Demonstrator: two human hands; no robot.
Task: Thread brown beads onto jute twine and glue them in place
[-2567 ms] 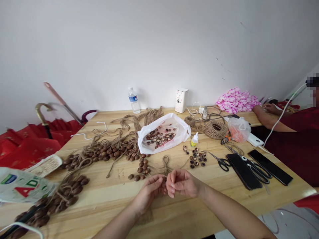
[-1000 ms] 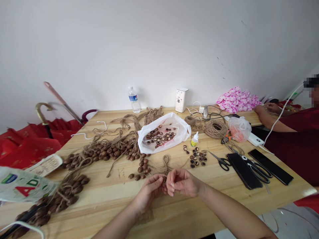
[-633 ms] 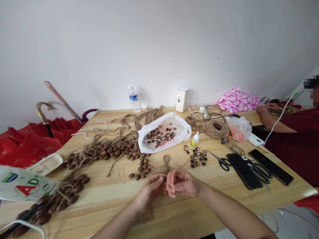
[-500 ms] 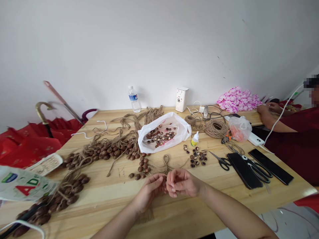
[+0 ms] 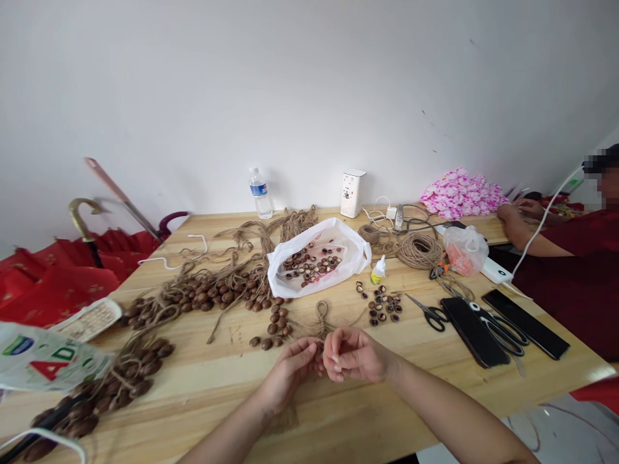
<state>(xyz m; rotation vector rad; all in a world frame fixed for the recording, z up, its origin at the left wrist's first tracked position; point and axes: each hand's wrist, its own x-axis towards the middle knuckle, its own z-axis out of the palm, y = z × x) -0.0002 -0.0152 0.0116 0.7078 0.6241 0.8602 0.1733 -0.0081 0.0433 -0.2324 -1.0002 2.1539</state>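
My left hand (image 5: 289, 375) is closed, thumb and fingers pinching a brown nut (image 5: 319, 348) that is mostly covered. Close beside it, my right hand (image 5: 356, 354) has its fingers curled into a pinch; whatever is between them is too small to make out. Just beyond my fingers lies a looped, knotted twine (image 5: 322, 312) with strands spreading to both sides. Several loose nuts (image 5: 273, 327) sit left of the twine. To its right are cut nut shells (image 5: 383, 305) and a small glue bottle (image 5: 378, 270).
A white plastic bag (image 5: 319, 258) holds more shells. Nuts tied on twine (image 5: 213, 291) heap up at left. Scissors (image 5: 430, 314), black phones (image 5: 471, 332), and a twine coil (image 5: 418, 250) lie at right. A water bottle (image 5: 261, 193) stands behind. Another person's arm (image 5: 536, 232) rests at far right.
Both my hands hold almost the same pose and place. The person at the far right has shifted slightly.
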